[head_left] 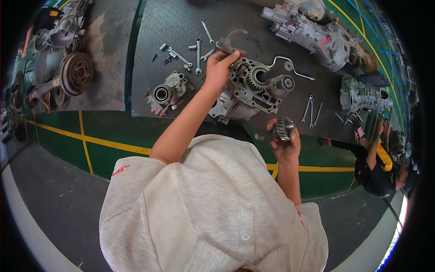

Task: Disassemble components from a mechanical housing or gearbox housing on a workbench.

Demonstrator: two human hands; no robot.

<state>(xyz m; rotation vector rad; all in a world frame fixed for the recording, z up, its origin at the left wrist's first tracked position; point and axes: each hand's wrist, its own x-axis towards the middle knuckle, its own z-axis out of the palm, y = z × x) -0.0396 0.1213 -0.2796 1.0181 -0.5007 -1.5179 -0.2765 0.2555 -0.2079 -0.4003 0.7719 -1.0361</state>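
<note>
My left hand [219,68] reaches out over the dark ribbed mat [172,22] and grips a grey metal fork-shaped part [231,40], held just left of the open gearbox [253,88]. The gearbox lies on the mat with its gears and a splined shaft exposed; a bent metal rod [294,68] sticks out at its right. Nearer my body, my right hand [285,143] holds a toothed gear on a short shaft [282,128] below the gearbox's right side.
A small bearing housing [165,94] lies left of my arm. Wrenches and sockets [198,54] lie behind it, more wrenches [311,109] at the right. Other gearbox cases [312,34] [362,96] sit at back right, engine parts [68,68] at left. A crouching person [376,165] works at right.
</note>
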